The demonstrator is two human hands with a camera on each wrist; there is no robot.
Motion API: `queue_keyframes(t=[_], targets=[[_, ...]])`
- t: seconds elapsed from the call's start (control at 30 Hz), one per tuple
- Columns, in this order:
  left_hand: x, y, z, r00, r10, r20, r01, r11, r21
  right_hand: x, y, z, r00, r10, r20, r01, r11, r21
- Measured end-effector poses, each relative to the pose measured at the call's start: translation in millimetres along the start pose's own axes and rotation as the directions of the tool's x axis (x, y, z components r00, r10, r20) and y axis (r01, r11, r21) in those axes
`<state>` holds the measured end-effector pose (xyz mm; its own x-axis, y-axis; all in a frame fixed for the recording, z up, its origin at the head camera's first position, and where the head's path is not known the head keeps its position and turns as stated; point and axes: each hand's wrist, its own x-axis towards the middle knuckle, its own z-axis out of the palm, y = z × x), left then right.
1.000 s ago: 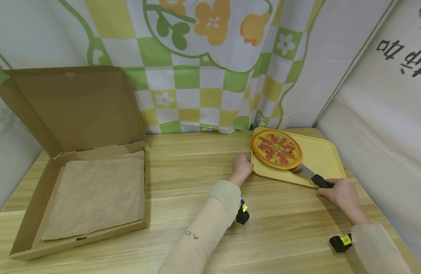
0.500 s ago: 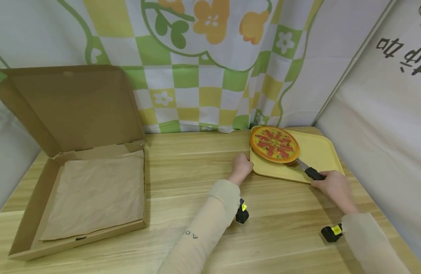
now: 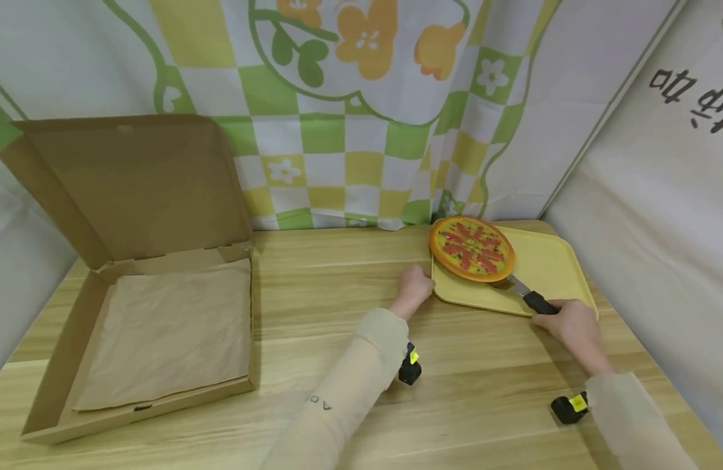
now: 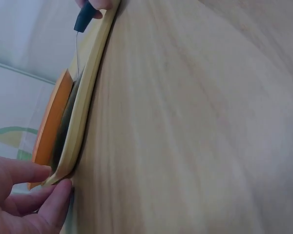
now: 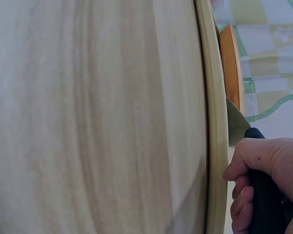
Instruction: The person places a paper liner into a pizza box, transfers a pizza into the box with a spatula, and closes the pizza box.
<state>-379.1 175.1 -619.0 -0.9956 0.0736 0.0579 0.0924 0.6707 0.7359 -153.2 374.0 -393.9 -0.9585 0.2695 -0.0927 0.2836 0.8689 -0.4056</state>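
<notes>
A toy-like pizza [image 3: 473,248] with an orange crust lies over the left end of a yellow tray [image 3: 549,258]. Under its near right edge goes the metal blade of a pizza server [image 3: 537,302], whose black handle my right hand [image 3: 573,326] grips. In the right wrist view, the fingers curl round that handle [image 5: 266,204], and the blade slants up toward the crust [image 5: 232,68]. My left hand [image 3: 413,287] pinches the tray's near left corner. The left wrist view has its thumb and fingers on both sides of the rim [image 4: 85,105], close to the pizza's edge [image 4: 51,126].
An open cardboard pizza box [image 3: 252,339] stands at the left of the wooden table [image 3: 337,287], its lid [image 3: 138,183] raised. Brown paper [image 3: 167,333] lines it. A checkered curtain [image 3: 337,143] hangs behind, and a white cloth wall [image 3: 655,248] rises at the right.
My right hand has pushed the pizza server leftward and away from me, and the pizza has shifted slightly left on the tray. The left hand keeps its hold on the tray corner.
</notes>
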Motion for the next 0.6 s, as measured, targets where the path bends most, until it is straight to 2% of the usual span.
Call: queue_keyframes(t=[0.13, 0.2, 0.23, 0.33, 0.4, 0.5, 0.6], targets=[[-71.4, 72.7, -117.8, 0.991, -0.001, 0.132, -0.001, 1.0, 0.012, -2.4, 0, -3, 1.0, -0.017, -0.01, 0.017, 1.0, 0.002], [-116.7, 116.2, -188.3, 0.983, 0.011, 0.184, -0.013, 1.0, 0.011, -4.1, 0, -3, 0.999, -0.034, -0.021, 0.034, 0.999, 0.009], [-125.2, 125.6, -205.7, 0.975, 0.004, 0.22, -0.011, 0.999, 0.031, -5.1, 0, -4, 0.999, -0.039, -0.024, 0.04, 0.999, 0.01], [-127.6, 123.8, -219.2, 0.967, 0.083, 0.241, -0.104, 0.992, 0.077, -8.3, 0, -6, 0.999, -0.045, -0.01, 0.045, 0.999, 0.016], [-130.4, 122.4, -229.1, 0.955, 0.148, 0.257, -0.178, 0.979, 0.097, -10.5, -1, -8, 0.999, -0.042, 0.002, 0.042, 0.999, 0.018], [-135.8, 120.0, -244.2, 0.93, 0.235, 0.282, -0.282, 0.949, 0.14, -13.2, -4, -9, 0.999, -0.043, 0.007, 0.042, 0.999, 0.013], [-142.0, 117.1, -260.9, 0.91, 0.276, 0.308, -0.348, 0.914, 0.21, -15.1, -8, -9, 0.998, -0.055, -0.013, 0.055, 0.998, 0.001]])
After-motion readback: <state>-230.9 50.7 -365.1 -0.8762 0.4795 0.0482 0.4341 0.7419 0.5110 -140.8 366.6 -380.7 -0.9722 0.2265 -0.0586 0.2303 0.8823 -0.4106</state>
